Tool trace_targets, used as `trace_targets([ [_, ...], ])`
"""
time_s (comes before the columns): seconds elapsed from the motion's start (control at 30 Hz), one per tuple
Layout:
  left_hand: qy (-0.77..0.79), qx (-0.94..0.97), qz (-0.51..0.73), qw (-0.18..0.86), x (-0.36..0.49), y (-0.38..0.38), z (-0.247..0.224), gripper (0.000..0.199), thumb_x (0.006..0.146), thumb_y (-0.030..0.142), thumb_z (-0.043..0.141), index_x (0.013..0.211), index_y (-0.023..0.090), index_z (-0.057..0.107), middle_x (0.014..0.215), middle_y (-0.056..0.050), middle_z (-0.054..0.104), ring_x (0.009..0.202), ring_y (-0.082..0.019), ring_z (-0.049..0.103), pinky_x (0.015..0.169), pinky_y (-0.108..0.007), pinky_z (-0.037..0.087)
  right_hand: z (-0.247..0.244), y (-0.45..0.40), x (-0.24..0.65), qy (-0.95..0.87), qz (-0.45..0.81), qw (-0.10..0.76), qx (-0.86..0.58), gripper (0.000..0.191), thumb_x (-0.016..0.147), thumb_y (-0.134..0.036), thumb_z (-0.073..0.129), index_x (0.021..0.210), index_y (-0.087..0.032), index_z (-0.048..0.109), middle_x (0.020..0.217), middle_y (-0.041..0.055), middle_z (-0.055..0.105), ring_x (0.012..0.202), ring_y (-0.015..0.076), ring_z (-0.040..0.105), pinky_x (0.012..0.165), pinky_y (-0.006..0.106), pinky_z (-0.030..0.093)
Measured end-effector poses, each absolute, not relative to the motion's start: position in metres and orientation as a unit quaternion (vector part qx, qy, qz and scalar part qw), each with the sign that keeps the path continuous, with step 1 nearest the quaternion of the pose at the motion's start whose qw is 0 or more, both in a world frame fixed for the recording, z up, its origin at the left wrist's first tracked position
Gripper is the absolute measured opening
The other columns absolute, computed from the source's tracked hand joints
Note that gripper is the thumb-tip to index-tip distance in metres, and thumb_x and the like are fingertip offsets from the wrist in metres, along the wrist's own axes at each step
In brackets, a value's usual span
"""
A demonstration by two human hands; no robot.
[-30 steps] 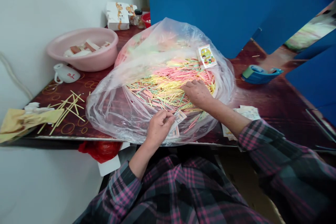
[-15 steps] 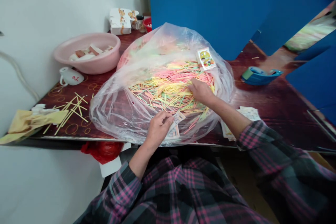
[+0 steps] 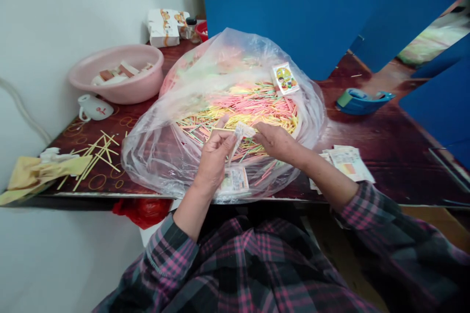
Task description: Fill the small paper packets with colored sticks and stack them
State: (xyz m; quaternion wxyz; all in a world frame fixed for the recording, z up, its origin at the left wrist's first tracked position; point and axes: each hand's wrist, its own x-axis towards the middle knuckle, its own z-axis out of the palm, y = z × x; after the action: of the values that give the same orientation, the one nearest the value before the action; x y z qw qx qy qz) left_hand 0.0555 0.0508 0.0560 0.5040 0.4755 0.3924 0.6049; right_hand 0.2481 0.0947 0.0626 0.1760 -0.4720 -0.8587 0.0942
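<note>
The left hand (image 3: 214, 166) pinches a paper slip (image 3: 240, 131), the half-curled right hand (image 3: 278, 143) rests by colored sticks (image 3: 253, 105), and a hard bump could spill sticks from the thin plastic bag (image 3: 154, 166).

Bright, even indoor light, source unseen; soft glare on plastic bag (image 3: 223, 54) beyond left hand (image 3: 215, 164) and right hand (image 3: 279, 144); faint shadows; wide-angle warp on blue partition (image 3: 293, 10) right of hands.
</note>
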Motion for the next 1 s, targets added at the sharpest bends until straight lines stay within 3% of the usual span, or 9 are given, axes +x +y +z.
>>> trace_targets([
  [0.1,0.416,0.435,0.620,0.503,0.055,0.056,0.056,0.024,0.076,0.042,0.081,0.077,0.021,0.070,0.097,-0.003,0.075,0.094,-0.017,0.068,0.090,-0.030,0.052,0.060,0.091,0.244,-0.870,0.081,0.137,-0.466,0.014,0.101,-0.025,0.042,0.096,-0.020,0.054,0.091,0.0091,0.068,0.077,0.0211,0.059,0.069,0.030,0.038],
  [0.17,0.426,0.395,0.635,0.508,0.052,0.058,0.053,0.025,0.073,0.041,0.083,0.078,0.020,0.070,0.078,0.002,0.071,0.074,-0.012,0.063,0.075,-0.025,0.052,0.058,0.092,0.243,-0.875,0.082,0.140,-0.457,0.014,0.101,-0.022,0.041,0.100,-0.019,0.055,0.097,0.0106,0.069,0.084,0.0222,0.061,0.074,0.031,0.041],
  [0.27,0.420,0.327,0.670,0.518,0.044,0.060,0.050,0.024,0.073,0.037,0.084,0.077,0.020,0.068,0.073,0.004,0.068,0.066,-0.008,0.060,0.068,-0.022,0.050,0.056,0.097,0.247,-0.865,0.101,0.183,-0.457,0.013,0.098,-0.019,0.044,0.099,-0.020,0.057,0.099,0.0109,0.069,0.091,0.0226,0.062,0.080,0.032,0.044],
  [0.4,0.400,0.286,0.673,0.553,0.037,0.059,0.052,0.023,0.070,0.033,0.087,0.075,0.019,0.068,0.071,0.004,0.068,0.060,-0.008,0.060,0.062,-0.020,0.049,0.060,0.101,0.256,-0.767,0.209,0.321,-0.515,0.020,0.098,-0.030,0.047,0.079,-0.023,0.052,0.073,0.0025,0.060,0.070,0.0182,0.056,0.070,0.031,0.045],
  [0.57,0.407,0.328,0.638,0.566,0.036,0.057,0.046,0.022,0.075,0.036,0.083,0.079,0.020,0.069,0.075,0.003,0.069,0.069,-0.011,0.065,0.071,-0.023,0.052,0.065,0.097,0.245,-0.561,0.487,0.532,-0.407,0.032,0.088,-0.053,0.064,0.085,-0.022,0.056,0.074,-0.0022,0.057,0.062,0.0120,0.054,0.057,0.026,0.045],
  [0.67,0.473,0.416,0.577,0.520,0.036,0.056,0.041,0.018,0.076,0.033,0.079,0.073,0.019,0.069,0.103,-0.005,0.074,0.101,-0.020,0.069,0.090,-0.032,0.051,0.064,0.098,0.234,-0.446,0.566,0.591,-0.361,0.032,0.080,-0.049,0.075,0.088,-0.023,0.058,0.074,-0.0038,0.056,0.063,0.0110,0.053,0.055,0.024,0.047],
  [0.73,0.504,0.474,0.542,0.476,0.038,0.051,0.040,0.015,0.079,0.030,0.076,0.072,0.019,0.070,0.120,-0.010,0.072,0.130,-0.027,0.058,0.105,-0.039,0.045,0.061,0.098,0.227,-0.391,0.590,0.614,-0.349,0.029,0.080,-0.044,0.076,0.089,-0.024,0.057,0.075,-0.0041,0.055,0.065,0.0112,0.054,0.058,0.024,0.049],
  [0.8,0.503,0.487,0.539,0.468,0.044,0.044,0.040,0.013,0.081,0.030,0.074,0.073,0.019,0.070,0.124,-0.011,0.071,0.143,-0.029,0.047,0.114,-0.043,0.038,0.057,0.097,0.220,-0.360,0.604,0.628,-0.334,0.028,0.080,-0.041,0.076,0.089,-0.024,0.056,0.077,-0.0041,0.055,0.068,0.0117,0.055,0.061,0.025,0.051],
  [1.0,0.370,0.303,0.560,0.676,0.077,0.031,0.047,0.019,0.079,0.038,0.072,0.080,0.021,0.063,0.094,-0.007,0.076,0.110,-0.026,0.071,0.097,-0.040,0.055,0.048,0.080,0.191,-0.377,0.574,0.638,-0.349,0.029,0.082,-0.047,0.071,0.093,-0.026,0.054,0.082,-0.0026,0.061,0.069,0.0133,0.059,0.064,0.027,0.053],
])
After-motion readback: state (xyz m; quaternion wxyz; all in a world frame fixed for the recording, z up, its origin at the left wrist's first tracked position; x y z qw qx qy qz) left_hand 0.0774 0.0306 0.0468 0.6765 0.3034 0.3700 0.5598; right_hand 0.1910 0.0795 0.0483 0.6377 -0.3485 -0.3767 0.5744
